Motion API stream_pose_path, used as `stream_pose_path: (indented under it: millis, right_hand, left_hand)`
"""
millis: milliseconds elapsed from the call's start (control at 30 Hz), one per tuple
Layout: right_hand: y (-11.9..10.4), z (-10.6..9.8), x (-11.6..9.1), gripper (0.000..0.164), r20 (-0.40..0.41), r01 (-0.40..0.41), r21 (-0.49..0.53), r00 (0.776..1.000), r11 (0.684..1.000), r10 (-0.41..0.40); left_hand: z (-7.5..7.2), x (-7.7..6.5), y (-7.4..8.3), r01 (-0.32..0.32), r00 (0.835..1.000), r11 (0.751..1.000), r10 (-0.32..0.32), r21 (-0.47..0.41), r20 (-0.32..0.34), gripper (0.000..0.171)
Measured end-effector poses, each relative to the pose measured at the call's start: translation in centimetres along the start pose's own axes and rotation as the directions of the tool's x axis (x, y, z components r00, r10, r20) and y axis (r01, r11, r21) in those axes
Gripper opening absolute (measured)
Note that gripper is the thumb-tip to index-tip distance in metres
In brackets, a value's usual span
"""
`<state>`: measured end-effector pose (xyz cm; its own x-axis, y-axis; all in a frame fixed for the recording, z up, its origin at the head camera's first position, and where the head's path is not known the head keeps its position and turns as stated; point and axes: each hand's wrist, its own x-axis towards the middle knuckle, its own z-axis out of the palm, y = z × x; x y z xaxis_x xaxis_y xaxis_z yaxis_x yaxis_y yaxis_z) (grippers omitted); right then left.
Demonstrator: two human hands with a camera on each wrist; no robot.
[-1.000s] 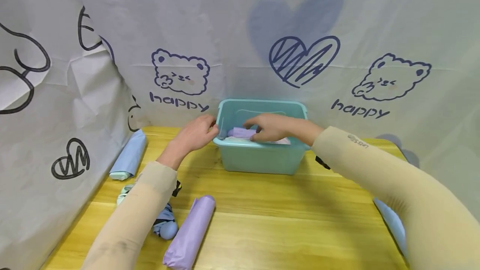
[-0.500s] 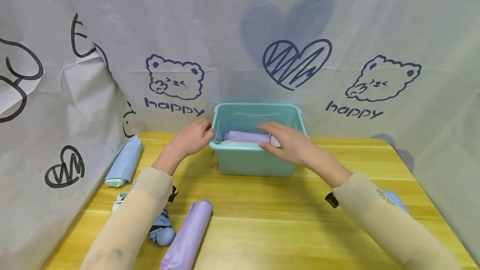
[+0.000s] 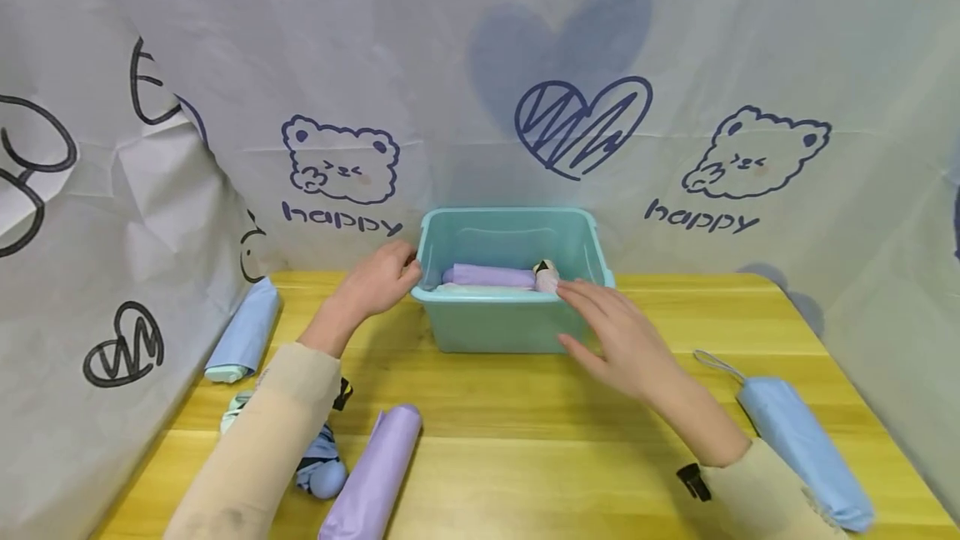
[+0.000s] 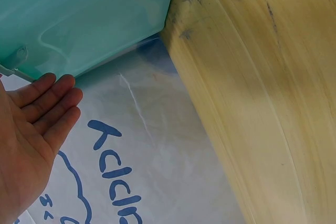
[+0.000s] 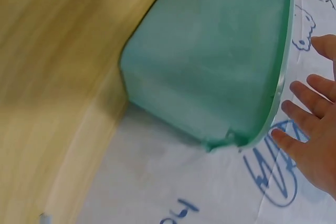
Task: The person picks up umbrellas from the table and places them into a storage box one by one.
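A teal plastic bin [image 3: 510, 323] stands on the wooden table against the back sheet. Inside it lie a purple rolled umbrella [image 3: 495, 276] and, at its right end, a pale pinkish bundle [image 3: 547, 277] with a dark patch; the bin's front wall partly hides them. My left hand [image 3: 381, 277] is at the bin's left rim; in the left wrist view its fingers extend, fairly straight, beside the wall, thumb out of sight. My right hand [image 3: 618, 340], fingers spread and holding nothing, hovers by the front right corner. In the right wrist view its fingertips are close to the rim.
A blue folded umbrella [image 3: 806, 448] with a cord loop lies on the right. At front left is a purple folded umbrella [image 3: 375, 473]. A blue patterned item with a round end [image 3: 322, 469] lies partly under my left forearm. Another blue roll [image 3: 243, 332] lies by the left sheet.
My right hand has come out of the bin, moving right and toward me, uncovering the purple umbrella and pale bundle. My left hand stays at the left rim.
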<state>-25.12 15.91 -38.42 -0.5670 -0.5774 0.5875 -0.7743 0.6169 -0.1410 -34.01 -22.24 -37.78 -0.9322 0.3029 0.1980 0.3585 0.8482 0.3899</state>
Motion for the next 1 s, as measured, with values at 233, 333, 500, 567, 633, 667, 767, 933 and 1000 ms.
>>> stream_pose_path:
  millis: [233,333,500,567,633,667,767,933,1000]
  right_hand:
    - [0.4,-2.0,-3.8,0.066,-0.046,-0.092,-0.052,0.995,0.994,0.089]
    - [0.7,-3.2,-5.6,0.068,-0.036,-0.161,-0.072,0.987,0.984,0.159]
    - [1.8,-4.9,-8.7,0.071,0.009,-0.269,-0.134,0.962,0.954,0.273]
    - [2.5,-5.5,-9.9,0.072,0.033,-0.296,-0.157,0.952,0.942,0.305]
    - [3.1,-6.0,-11.0,0.071,0.054,-0.316,-0.171,0.943,0.933,0.329]
    - [3.4,-6.2,-11.6,0.071,0.065,-0.325,-0.174,0.938,0.93,0.34]
    - [4.3,-6.8,-13.4,0.069,0.099,-0.363,-0.191,0.917,0.912,0.386]
    - [5.6,-7.5,-16.5,0.073,0.185,-0.434,-0.254,0.855,0.864,0.484]
    - [6.2,-7.8,-17.5,0.078,0.248,-0.455,-0.293,0.813,0.841,0.526]
  left_hand:
    - [-0.3,0.0,0.1,-0.01,1.0,1.0,0.01,-0.009,0.003,0.031]
    - [-0.3,0.0,0.2,-0.008,1.0,1.0,0.008,-0.004,0.001,0.029]
    - [-0.3,-0.1,0.2,-0.005,1.0,1.0,0.005,0.001,-0.002,0.027]
    - [-0.3,-0.1,0.1,-0.005,1.0,1.0,0.005,0.002,-0.002,0.027]
    - [-0.3,-0.2,0.1,-0.002,1.0,1.0,0.002,0.001,-0.002,0.027]
    - [-0.3,-0.3,0.1,-0.001,1.0,1.0,0.001,0.0,-0.003,0.027]
    - [-0.3,-0.3,0.0,-0.004,1.0,1.0,0.004,-0.001,-0.006,0.028]
    - [-0.2,0.0,-0.1,-0.011,1.0,1.0,0.011,-0.001,-0.008,0.027]
    - [-0.2,0.0,-0.2,-0.007,1.0,1.0,0.007,-0.003,-0.006,0.028]
